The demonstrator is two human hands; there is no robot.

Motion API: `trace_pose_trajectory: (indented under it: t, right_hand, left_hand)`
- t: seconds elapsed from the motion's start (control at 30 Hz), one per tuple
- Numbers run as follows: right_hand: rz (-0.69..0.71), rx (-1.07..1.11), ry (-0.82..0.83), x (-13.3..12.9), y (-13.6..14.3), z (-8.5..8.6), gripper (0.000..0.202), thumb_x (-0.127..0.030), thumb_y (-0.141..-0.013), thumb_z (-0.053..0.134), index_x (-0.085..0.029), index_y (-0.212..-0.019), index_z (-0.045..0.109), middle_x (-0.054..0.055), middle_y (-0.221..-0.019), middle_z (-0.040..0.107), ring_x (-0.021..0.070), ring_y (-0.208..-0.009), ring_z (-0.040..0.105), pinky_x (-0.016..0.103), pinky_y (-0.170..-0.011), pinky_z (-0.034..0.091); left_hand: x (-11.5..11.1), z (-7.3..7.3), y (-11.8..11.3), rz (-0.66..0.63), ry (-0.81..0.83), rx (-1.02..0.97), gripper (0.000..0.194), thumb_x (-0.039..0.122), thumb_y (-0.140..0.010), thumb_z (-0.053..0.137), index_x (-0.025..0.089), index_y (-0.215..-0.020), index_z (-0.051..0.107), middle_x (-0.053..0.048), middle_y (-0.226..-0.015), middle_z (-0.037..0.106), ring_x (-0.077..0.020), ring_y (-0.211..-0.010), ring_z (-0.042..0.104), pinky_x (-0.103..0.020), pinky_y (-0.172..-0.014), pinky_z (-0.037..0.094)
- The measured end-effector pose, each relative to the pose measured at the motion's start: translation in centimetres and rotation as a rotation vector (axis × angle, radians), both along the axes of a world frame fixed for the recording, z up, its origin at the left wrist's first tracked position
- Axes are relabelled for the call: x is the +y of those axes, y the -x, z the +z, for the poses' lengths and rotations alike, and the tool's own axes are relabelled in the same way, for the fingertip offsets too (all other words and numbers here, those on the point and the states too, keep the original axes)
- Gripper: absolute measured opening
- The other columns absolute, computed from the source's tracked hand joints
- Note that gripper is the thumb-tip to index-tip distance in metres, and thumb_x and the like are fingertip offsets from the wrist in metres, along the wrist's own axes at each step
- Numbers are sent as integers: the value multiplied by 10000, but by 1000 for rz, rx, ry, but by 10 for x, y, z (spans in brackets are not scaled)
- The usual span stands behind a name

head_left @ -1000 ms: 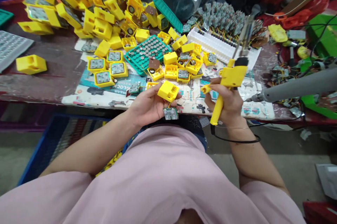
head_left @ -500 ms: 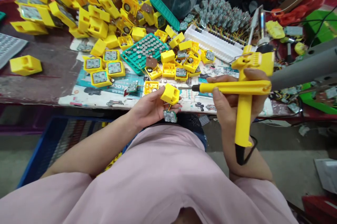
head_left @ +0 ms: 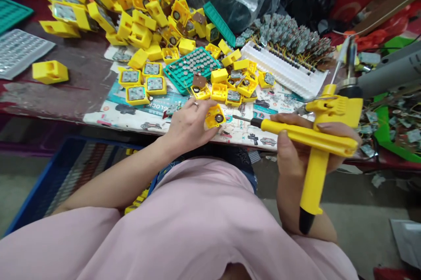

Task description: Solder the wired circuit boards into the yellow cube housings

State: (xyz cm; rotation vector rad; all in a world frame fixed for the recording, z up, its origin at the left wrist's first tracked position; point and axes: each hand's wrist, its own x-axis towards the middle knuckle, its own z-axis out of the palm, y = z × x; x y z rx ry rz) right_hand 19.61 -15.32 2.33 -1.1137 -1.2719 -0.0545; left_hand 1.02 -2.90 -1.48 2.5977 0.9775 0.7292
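Note:
My left hand holds a small yellow plastic housing at the table's front edge, its open side with a round metal part turned up. My right hand grips a yellow soldering gun by its handle. The gun's thin metal tip points left and ends just right of the housing. More yellow housings lie on the table behind my left hand.
A green tray of round cells and a white rack of wired boards lie beyond the hands. A large heap of yellow housings fills the back left. A grey tube crosses at right. A blue crate stands under the table.
My left hand turned the housing over and set it toward the table edge; the dangling board is out of sight. My right hand swung the soldering gun down, its tip toward the housing.

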Motion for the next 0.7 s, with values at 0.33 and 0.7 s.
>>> trace_pose_trajectory:
  t: [0.33, 0.7]
  right_hand:
    - [222, -150, 113, 5, 4, -26, 517, -5, -801, 685, -264, -1189, 463, 10, -1066, 670, 192, -986, 751, 346, -821, 670]
    - [238, -192, 121, 10, 4, -21, 517, -6, -800, 686, -253, -1200, 473, 15, -1067, 645, 187, -1002, 741, 344, -849, 670]
  left_hand:
    - [-13, 0, -16, -70, -170, 330, 481, 509, -839, 680, 137, -1143, 688, -148, -941, 728, -335, -967, 654, -422, -785, 511]
    - [-13, 5, -19, -93, -169, 367, 426, 378, -818, 704, 131, -1164, 682, -164, -978, 717, -352, -1016, 636, -438, -798, 518]
